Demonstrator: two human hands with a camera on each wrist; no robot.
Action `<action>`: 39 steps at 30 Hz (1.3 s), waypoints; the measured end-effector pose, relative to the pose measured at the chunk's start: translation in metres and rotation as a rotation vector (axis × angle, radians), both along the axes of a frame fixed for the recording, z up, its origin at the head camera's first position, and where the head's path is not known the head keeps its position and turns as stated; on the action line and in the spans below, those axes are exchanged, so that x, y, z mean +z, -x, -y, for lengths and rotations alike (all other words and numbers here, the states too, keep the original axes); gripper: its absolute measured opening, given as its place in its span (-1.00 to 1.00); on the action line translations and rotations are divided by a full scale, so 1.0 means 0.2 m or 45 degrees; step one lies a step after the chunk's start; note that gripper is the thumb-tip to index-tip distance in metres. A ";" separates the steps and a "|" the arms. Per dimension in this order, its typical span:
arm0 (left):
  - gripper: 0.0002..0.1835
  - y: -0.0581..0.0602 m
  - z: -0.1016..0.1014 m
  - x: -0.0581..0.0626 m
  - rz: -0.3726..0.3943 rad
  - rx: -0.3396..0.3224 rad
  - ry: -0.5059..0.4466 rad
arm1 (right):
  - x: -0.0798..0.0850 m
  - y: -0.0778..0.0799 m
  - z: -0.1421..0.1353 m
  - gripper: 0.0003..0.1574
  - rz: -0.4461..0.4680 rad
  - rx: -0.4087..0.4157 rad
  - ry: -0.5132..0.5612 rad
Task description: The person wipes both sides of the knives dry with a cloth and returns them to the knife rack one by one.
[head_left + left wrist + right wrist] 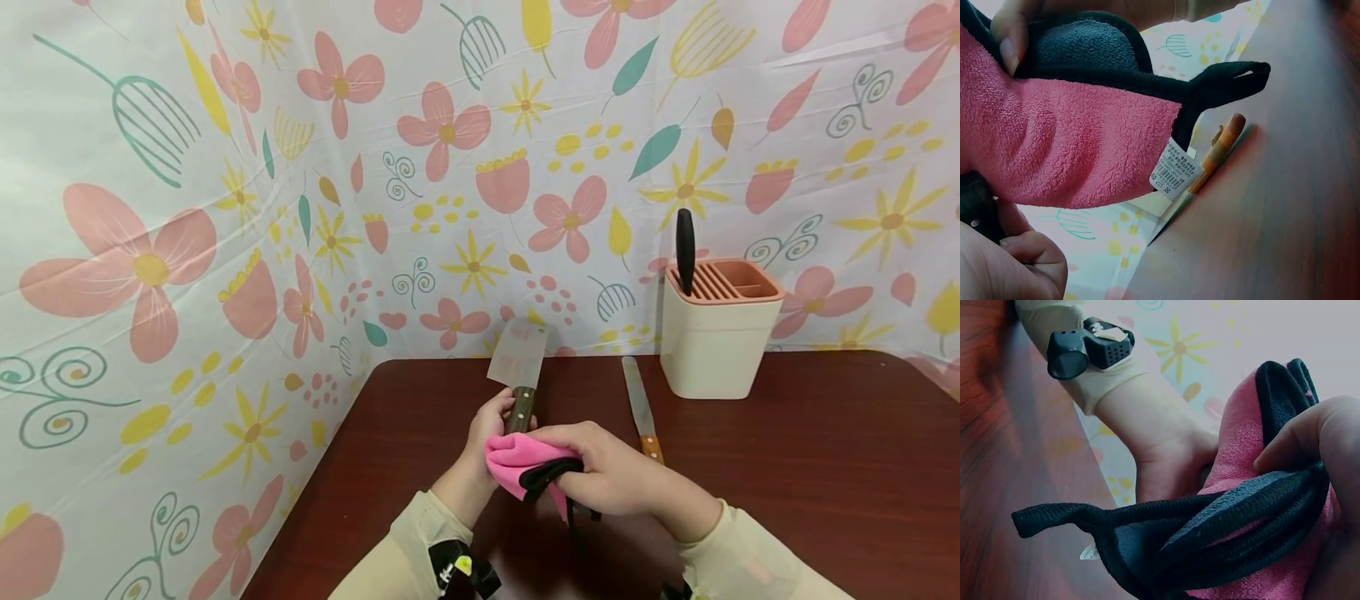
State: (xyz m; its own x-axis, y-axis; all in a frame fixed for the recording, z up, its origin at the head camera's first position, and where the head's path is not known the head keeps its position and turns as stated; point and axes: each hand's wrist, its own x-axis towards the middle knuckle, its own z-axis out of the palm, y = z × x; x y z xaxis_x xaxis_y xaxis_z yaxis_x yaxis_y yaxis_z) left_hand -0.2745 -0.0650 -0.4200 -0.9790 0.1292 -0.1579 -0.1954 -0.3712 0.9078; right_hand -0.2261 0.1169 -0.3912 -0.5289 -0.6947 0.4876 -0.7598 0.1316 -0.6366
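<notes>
Pink cloth [519, 454] is clutched by the right hand [611, 471] while the left hand [487, 427] grips the cleaver handle [522, 408], presumably avoiding its blade [519, 354].

Table [840, 467], perhaps wooden — knife [639, 402], holder [708, 350]

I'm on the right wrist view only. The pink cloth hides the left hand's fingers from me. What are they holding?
Observer: In the head view, the left hand grips a cleaver by its dark, riveted handle.

Operator: I see no blade at all here. Is there another one about?

Observer: Yes, a knife with an orange-brown handle lies on the table, to the right of the cleaver.
</notes>
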 end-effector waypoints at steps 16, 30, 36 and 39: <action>-0.84 0.06 0.04 0.02 -0.288 -0.126 0.246 | -0.01 -0.02 0.02 -0.65 0.015 0.204 0.019; -0.65 0.04 0.06 0.04 -0.378 -0.173 0.328 | 0.05 -0.01 -0.01 -0.72 -0.020 0.131 0.031; -0.72 0.04 0.07 0.04 -0.409 -0.249 0.329 | 0.06 -0.01 -0.03 -0.70 -0.062 0.094 0.051; -0.56 0.04 0.08 0.04 -0.413 -0.315 0.348 | 0.07 -0.01 -0.04 -0.70 -0.070 0.080 0.055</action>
State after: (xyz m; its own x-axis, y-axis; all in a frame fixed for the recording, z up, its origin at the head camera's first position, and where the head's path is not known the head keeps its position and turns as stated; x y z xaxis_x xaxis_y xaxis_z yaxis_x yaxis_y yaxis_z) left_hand -0.2821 -0.0805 -0.4116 -0.9283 0.3608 0.0897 0.0614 -0.0893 0.9941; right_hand -0.2240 0.1245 -0.3774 -0.4566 -0.7034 0.5448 -0.7996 0.0560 -0.5980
